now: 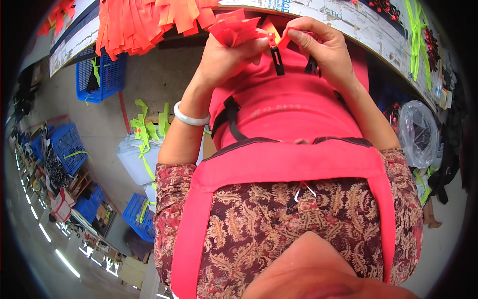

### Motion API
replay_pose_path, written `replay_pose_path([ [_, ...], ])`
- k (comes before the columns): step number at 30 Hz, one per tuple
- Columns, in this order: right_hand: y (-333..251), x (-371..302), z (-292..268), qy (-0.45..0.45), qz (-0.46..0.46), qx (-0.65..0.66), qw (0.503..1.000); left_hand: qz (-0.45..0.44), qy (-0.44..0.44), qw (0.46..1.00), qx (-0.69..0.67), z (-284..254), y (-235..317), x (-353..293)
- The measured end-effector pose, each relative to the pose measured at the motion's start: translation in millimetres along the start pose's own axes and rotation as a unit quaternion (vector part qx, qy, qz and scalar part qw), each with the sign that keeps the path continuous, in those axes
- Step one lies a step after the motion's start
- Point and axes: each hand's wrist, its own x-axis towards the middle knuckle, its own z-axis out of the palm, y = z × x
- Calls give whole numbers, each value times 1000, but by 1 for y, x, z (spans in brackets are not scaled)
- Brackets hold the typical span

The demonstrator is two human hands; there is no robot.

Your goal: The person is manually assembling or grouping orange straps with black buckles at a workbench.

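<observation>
My left hand (pixel 226 59) is closed on a folded bunch of orange-red fabric strips (pixel 235 30) that fans out above the fingers. Thumb and forefinger of my right hand (pixel 326 50) pinch a small orange-red end, and dark pieces (pixel 312 65) hang below its curled fingers; their kind is unclear. Between the hands dangles a narrow black tab with a light slot (pixel 278 62), joined at its top to an orange-red piece beside my left fingertips. Both hands are held over my red apron (pixel 294 119), close to the table edge.
Many orange-red strips (pixel 127 30) hang over the edge of a worn white table (pixel 348 25). Yellow-green strips (pixel 418 45) lie at its right. Blue crates (pixel 112 79) stand on the floor to the left, near a pale container (pixel 134 162). A clear plastic bag (pixel 418 132) is at right.
</observation>
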Motion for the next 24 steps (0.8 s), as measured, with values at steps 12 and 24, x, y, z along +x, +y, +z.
replay_pose_path([
  [12, 4, 3, 9, -19, -39, -53, 998, -44, -12, 997, -68, 1, -10, 0],
  [24, -13, -7, 10, -76, 85, -44, 993, -80, -14, 989, -125, -7, -12, -3],
])
